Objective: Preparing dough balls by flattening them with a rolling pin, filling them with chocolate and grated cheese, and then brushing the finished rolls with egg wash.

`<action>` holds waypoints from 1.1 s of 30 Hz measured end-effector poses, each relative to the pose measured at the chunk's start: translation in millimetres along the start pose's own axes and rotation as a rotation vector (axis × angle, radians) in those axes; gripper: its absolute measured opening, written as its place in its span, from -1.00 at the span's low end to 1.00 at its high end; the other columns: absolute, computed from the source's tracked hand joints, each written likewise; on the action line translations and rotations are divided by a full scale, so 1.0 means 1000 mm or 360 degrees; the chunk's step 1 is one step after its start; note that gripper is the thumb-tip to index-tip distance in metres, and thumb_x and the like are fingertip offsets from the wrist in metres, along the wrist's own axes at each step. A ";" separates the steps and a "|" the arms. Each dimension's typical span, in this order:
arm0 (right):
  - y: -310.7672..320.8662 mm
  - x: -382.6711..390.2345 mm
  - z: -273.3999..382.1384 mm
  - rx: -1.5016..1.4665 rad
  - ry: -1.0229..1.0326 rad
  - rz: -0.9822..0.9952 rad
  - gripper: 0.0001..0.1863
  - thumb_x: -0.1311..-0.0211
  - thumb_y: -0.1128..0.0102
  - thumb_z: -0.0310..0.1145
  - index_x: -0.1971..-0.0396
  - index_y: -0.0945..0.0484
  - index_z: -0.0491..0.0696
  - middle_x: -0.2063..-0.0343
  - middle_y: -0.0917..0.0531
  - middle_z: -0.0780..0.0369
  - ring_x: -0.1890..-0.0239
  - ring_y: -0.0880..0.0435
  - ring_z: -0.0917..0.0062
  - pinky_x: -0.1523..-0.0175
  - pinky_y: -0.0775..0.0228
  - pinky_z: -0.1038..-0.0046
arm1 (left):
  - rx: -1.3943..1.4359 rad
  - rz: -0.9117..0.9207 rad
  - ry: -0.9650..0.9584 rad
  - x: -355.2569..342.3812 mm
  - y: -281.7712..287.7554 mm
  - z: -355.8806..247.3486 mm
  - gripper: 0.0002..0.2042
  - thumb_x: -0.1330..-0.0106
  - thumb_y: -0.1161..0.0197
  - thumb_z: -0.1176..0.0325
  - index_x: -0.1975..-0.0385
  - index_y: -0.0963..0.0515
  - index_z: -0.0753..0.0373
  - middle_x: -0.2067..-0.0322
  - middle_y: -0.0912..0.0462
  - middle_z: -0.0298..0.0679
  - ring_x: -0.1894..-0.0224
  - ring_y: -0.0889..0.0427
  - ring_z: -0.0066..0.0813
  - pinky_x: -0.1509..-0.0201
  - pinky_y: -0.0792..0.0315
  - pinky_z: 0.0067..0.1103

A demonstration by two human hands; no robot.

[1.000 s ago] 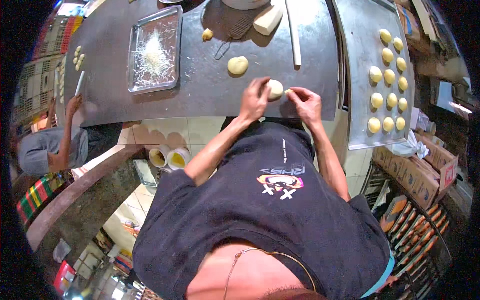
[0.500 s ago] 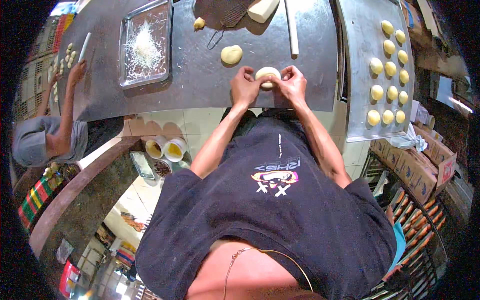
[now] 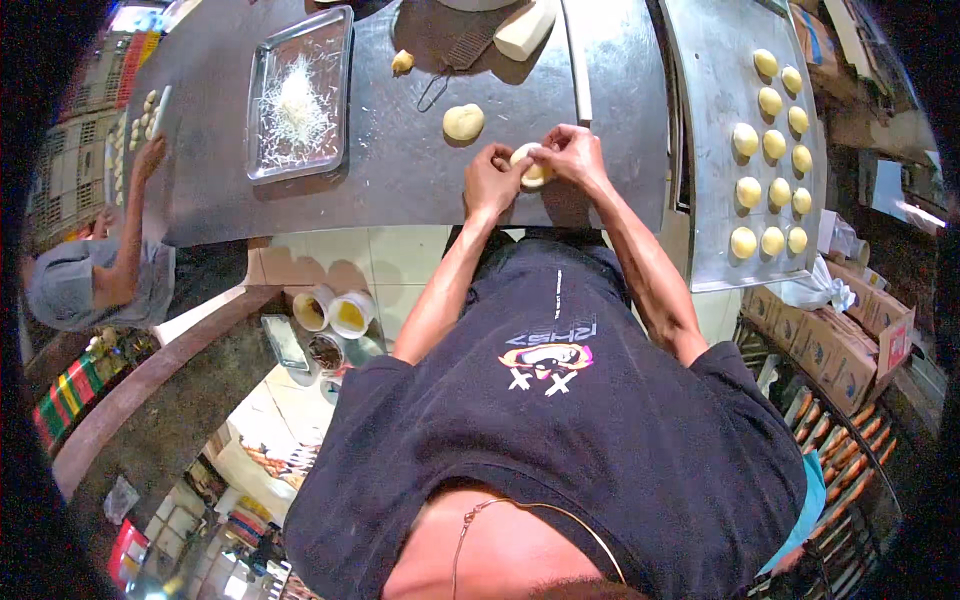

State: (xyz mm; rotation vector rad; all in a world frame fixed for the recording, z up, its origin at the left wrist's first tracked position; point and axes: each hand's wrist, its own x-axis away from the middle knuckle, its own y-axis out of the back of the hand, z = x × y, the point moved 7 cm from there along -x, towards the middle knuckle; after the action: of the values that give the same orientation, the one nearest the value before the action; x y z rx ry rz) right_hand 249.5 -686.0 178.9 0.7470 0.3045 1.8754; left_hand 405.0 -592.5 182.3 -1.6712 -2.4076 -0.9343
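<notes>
A pale piece of dough (image 3: pixel 535 172) is held just above the near edge of the dark metal table (image 3: pixel 400 200). My left hand (image 3: pixel 492 180) grips its left side, thumb and fingers closed on the rim. My right hand (image 3: pixel 574 158) pinches its upper right edge. What lies inside the dough, if anything, is hidden by my fingers. Beyond my left hand a round dough ball (image 3: pixel 463 122) rests on the table. A metal tray (image 3: pixel 255 165) to the left carries a heap of white shreds (image 3: pixel 298 108).
A small dough scrap (image 3: pixel 402 61), a grater (image 3: pixel 468 50), a pale block (image 3: pixel 524 30) and a long white bar (image 3: pixel 578 70) lie farther back. At right, a metal sheet (image 3: pixel 715 150) bears several dough balls. A co-worker's arm (image 3: pixel 138 185) reaches over the far left of the table.
My right hand has shifted up and to the left over the dough, and its pinch has moved along the rim. The view has shifted slightly. The co-worker's hand has moved up.
</notes>
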 end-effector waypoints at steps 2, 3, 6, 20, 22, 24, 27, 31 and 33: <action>0.006 0.005 0.001 -0.0006 -0.0091 -0.0039 -0.65 0.08 -0.47 -0.12 0.42 -0.67 -0.08 0.57 -0.67 0.29 0.49 -0.61 0.65 0.38 -0.47 0.53 | -0.0068 -0.0079 -0.0071 -0.002 0.003 -0.003 -0.68 -0.09 -0.38 0.19 0.33 -0.59 0.33 0.59 -0.63 -0.19 0.52 -0.61 -0.27 0.40 -0.47 -0.41; 0.007 0.003 -0.003 -0.0006 -0.0085 -0.0038 -0.65 0.08 -0.47 -0.12 0.42 -0.67 -0.08 0.57 -0.67 0.29 0.49 -0.61 0.65 0.38 -0.47 0.53 | -0.0138 -0.0150 -0.0143 -0.004 0.005 -0.007 -0.71 -0.15 -0.32 0.18 0.33 -0.59 0.32 0.60 -0.63 -0.20 0.53 -0.62 -0.26 0.41 -0.47 -0.40; 0.036 0.009 -0.001 -0.0295 -0.0069 -0.0543 -0.73 -0.11 -0.33 -0.23 0.38 -0.66 -0.15 0.54 -0.68 0.26 0.46 -0.65 0.60 0.35 -0.50 0.51 | -0.0476 -0.0302 -0.0424 -0.004 -0.006 -0.046 -0.62 -0.25 -0.16 0.09 0.05 -0.51 0.20 0.12 -0.59 -0.07 0.06 -0.54 -0.15 0.00 -0.36 -0.22; 0.071 -0.024 -0.023 0.0376 -0.0010 -0.0664 -0.58 0.05 -0.05 -0.33 0.13 -0.50 -0.17 0.21 -0.56 -0.01 0.14 -0.56 0.06 0.00 -0.41 0.16 | -0.1238 -0.0678 -0.1042 -0.014 0.033 -0.066 -0.37 -0.06 -0.32 0.08 -0.19 -0.36 0.06 -0.22 -0.23 0.01 -0.24 -0.17 0.11 -0.22 -0.07 0.00; 0.080 0.004 -0.036 0.0187 -0.0037 -0.0734 -0.65 0.04 -0.04 -0.33 0.22 -0.53 -0.16 0.33 -0.62 0.00 0.22 -0.61 0.10 0.06 -0.42 0.17 | -0.1112 -0.0182 -0.0699 -0.041 0.048 -0.044 -0.49 -0.06 -0.33 0.15 -0.08 -0.47 0.05 -0.10 -0.33 -0.01 -0.16 -0.25 0.02 -0.12 -0.20 -0.04; 0.078 0.031 -0.048 0.0063 -0.0068 -0.0744 -0.66 0.04 -0.03 -0.35 0.23 -0.53 -0.16 0.33 -0.63 -0.01 0.23 -0.62 0.12 0.06 -0.43 0.19 | -0.0872 -0.0014 -0.0761 -0.080 0.054 -0.031 -0.52 -0.05 -0.34 0.19 -0.04 -0.49 0.07 -0.04 -0.36 -0.01 -0.11 -0.30 0.01 -0.08 -0.23 -0.07; 0.075 0.068 -0.050 -0.0093 -0.0111 -0.0785 -0.70 0.03 -0.03 -0.41 0.26 -0.53 -0.17 0.36 -0.65 0.02 0.27 -0.65 0.18 0.08 -0.46 0.27 | -0.0596 0.0024 -0.1027 -0.106 0.044 -0.060 -0.54 -0.04 -0.34 0.24 -0.01 -0.50 0.10 0.01 -0.39 -0.01 -0.06 -0.36 0.00 -0.07 -0.26 -0.10; 0.071 0.103 -0.072 -0.0234 -0.0279 -0.0890 -0.73 0.04 -0.07 -0.45 0.27 -0.51 -0.17 0.40 -0.64 0.09 0.33 -0.64 0.32 0.14 -0.46 0.33 | -0.1178 -0.0576 -0.1504 -0.061 0.024 -0.114 -0.50 -0.05 -0.33 0.25 -0.05 -0.45 0.14 -0.06 -0.38 0.01 -0.09 -0.38 0.03 -0.14 -0.21 -0.09; 0.073 0.109 -0.075 -0.0190 -0.0272 -0.0960 -0.73 0.03 -0.09 -0.45 0.26 -0.51 -0.18 0.42 -0.63 0.11 0.34 -0.63 0.36 0.16 -0.46 0.35 | -0.0684 -0.0273 -0.1549 -0.046 0.002 -0.114 -0.44 -0.09 -0.32 0.17 -0.12 -0.39 0.16 -0.19 -0.30 0.03 -0.24 -0.26 0.03 -0.24 -0.09 -0.02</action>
State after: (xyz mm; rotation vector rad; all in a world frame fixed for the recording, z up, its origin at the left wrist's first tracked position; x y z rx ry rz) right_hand 120.8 -608.7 197.8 0.6396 0.2686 1.2422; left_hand 393.5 -688.4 258.3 -2.5667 -3.1227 -0.8021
